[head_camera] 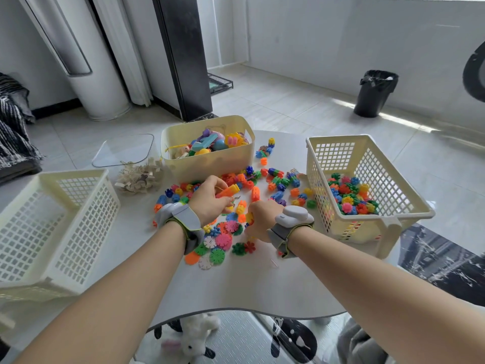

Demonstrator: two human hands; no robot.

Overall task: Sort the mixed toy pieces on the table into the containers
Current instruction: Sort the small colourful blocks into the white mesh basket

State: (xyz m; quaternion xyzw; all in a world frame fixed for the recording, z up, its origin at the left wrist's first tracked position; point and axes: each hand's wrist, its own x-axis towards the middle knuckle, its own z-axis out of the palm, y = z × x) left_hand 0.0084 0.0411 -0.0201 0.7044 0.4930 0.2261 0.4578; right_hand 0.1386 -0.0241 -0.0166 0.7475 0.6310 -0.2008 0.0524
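Toy pieces (237, 206) lie in a bright heap at the middle of the pale tabletop (236, 290), between three cream containers. Small knobbly blocks (278, 179) make up the far part of the heap, and flat flower-shaped discs (223, 240) the near part.

The left hand (210, 199) is over the heap, its grip closed round an orange bar (228, 191) of joined blocks, whose yellow end pokes out to the right past the fingers. The right hand (262, 216) is just to the right of it, seen from the back, fingers curled down into the heap against some yellow and orange pieces; I cannot tell whether its grip has hold of any of them. Each wrist wears a grey band with a white device, on the left (181, 214) and on the right (294, 216).

At the right stands a mesh basket (333, 156) with a layer of small blocks in it. Another mesh basket (86, 206) stands at the left edge of the tabletop. Far of the heap, a solid-walled bin (210, 166) holds larger mixed toys, and left of that a clear tub (123, 151) holds pale wooden pieces (139, 178).

On the tiled floor, a black waste bin (375, 93) stands far right, and a white plush toy (196, 334) lies under the near edge of the tabletop.
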